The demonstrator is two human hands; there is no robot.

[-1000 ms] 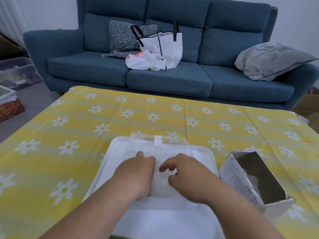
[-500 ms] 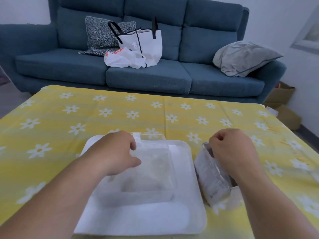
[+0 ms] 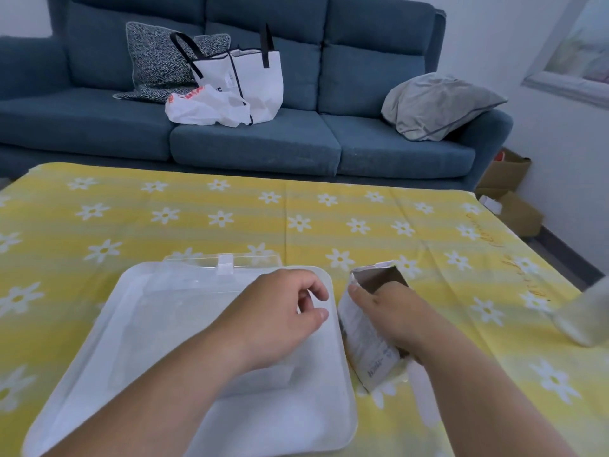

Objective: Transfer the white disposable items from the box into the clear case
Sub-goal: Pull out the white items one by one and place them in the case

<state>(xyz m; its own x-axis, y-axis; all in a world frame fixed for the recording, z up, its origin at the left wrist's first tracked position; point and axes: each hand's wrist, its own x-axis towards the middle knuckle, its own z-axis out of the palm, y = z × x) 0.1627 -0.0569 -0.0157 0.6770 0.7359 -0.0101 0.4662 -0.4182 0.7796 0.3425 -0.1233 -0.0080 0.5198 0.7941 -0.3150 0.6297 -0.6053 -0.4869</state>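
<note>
Right hand [image 3: 392, 315] deep in the box [image 3: 365, 341].
Its grip hidden, cannot tell; left hand [image 3: 276, 311] slack, empty, above clear case [image 3: 171, 324].

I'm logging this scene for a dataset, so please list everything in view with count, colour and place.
sofa: one, blue, at the back
cushion: one, black-and-white, left on the sofa
pillow: one, grey, right on the sofa
tote bag: one, white, middle of the sofa
plastic bag: one, white, before the tote bag
tablecloth: one, yellow with white daisies, before the sofa
tray: one, white, near edge
case: one, clear, on the tray
box: one, printed cardboard, right of the tray
floor boxes: two, brown, right of the sofa
left hand: one, fingers loosely curled, empty, over the tray
right hand: one, fingers hidden inside the box
</note>
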